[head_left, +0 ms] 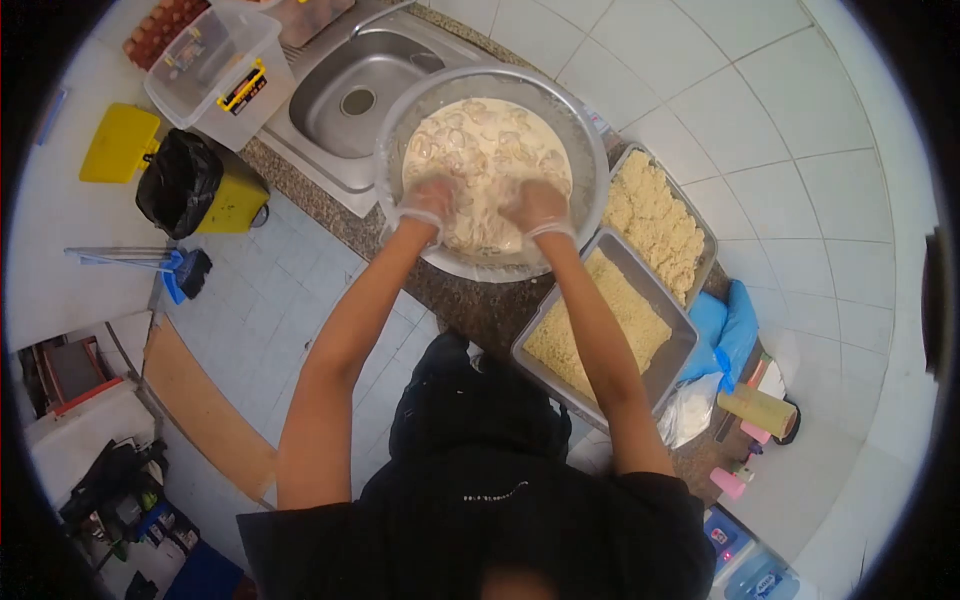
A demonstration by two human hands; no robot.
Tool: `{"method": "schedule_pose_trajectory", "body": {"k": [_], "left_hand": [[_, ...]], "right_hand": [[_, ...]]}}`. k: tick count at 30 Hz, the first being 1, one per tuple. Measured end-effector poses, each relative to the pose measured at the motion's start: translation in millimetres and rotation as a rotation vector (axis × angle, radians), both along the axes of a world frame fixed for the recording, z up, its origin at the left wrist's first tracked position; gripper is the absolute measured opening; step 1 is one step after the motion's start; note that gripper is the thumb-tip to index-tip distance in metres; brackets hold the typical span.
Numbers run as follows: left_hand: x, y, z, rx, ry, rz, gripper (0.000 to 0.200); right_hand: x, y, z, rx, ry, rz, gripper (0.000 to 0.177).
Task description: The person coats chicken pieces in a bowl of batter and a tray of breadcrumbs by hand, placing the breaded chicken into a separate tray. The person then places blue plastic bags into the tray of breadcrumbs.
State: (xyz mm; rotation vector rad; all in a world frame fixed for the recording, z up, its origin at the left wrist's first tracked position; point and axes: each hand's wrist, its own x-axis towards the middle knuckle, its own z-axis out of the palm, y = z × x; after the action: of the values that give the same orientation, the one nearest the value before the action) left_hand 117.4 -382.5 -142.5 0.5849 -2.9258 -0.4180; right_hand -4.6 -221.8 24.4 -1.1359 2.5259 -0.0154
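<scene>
A large round metal bowl (592,150) stands on the counter beside the sink, holding pale, creamy batter with many chunks that look like raw meat (480,140). Both my hands wear clear plastic gloves. My left hand (432,203) is in the left part of the mixture, its fingers blurred and partly sunk. To its right, my right hand (537,205) is also in the mixture, with fingers smeared by motion and partly hidden. Whether either one grips a piece cannot be made out.
Right of the bowl are a grey tray (685,345) of yellowish crumbs and another tray (712,250) of clumpy crumbs. A metal sink (320,90) and clear plastic box (215,75) lie left. Below stands a yellow bin (235,205); blue bags (735,325) sit far right.
</scene>
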Motion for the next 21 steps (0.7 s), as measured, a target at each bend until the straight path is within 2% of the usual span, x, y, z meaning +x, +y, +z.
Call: {"method": "schedule_pose_trajectory", "body": {"k": [2, 6, 7, 8, 9, 11, 13, 15, 17, 18, 19, 20, 21], "left_hand": [[-9, -1, 25, 0.048, -0.064, 0.013, 0.027], [-21, -13, 49, 0.081, -0.229, -0.014, 0.037], [-22, -15, 66, 0.078, -0.225, -0.021, 0.037], [-20, -15, 83, 0.208, -0.222, 0.021, 0.04], [-17, -13, 101, 0.339, -0.222, 0.061, 0.043], [-11, -13, 122, 0.347, -0.181, 0.048, 0.042], [-7, -5, 146, 0.36, -0.143, 0.034, 0.04], [-5, 9, 174, 0.27, 0.373, -0.106, 0.028], [-8, 36, 219, 0.287, 0.311, -0.125, 0.028], [-11, 54, 236, 0.304, 0.249, -0.129, 0.028], [-12, 73, 249, 0.321, 0.243, -0.161, 0.028], [-14, 93, 259, 0.448, 0.243, -0.18, 0.027], [-15, 113, 262, 0.576, 0.236, -0.196, 0.027]], "right_hand": [[-7, 4, 22, -0.245, -0.092, -0.136, 0.033], [-23, 18, 14, -0.285, -0.05, -0.154, 0.039], [-24, 19, 12, -0.379, -0.12, -0.18, 0.044], [-24, 23, 9, -0.472, -0.193, -0.206, 0.048], [-23, 27, 11, -0.473, -0.193, -0.216, 0.048], [-23, 36, 21, -0.353, -0.238, -0.245, 0.052], [-24, 57, 26, -0.414, -0.243, -0.278, 0.052], [-21, 87, 42, -0.473, -0.246, -0.317, 0.052], [-18, 123, 75, -0.447, -0.289, -0.208, 0.049], [-19, 145, 78, -0.443, -0.284, -0.24, 0.049], [-19, 170, 81, -0.464, -0.331, -0.161, 0.047], [-18, 192, 84, -0.484, -0.377, -0.081, 0.045], [-18, 206, 102, -0.314, -0.472, -0.091, 0.039]]}}
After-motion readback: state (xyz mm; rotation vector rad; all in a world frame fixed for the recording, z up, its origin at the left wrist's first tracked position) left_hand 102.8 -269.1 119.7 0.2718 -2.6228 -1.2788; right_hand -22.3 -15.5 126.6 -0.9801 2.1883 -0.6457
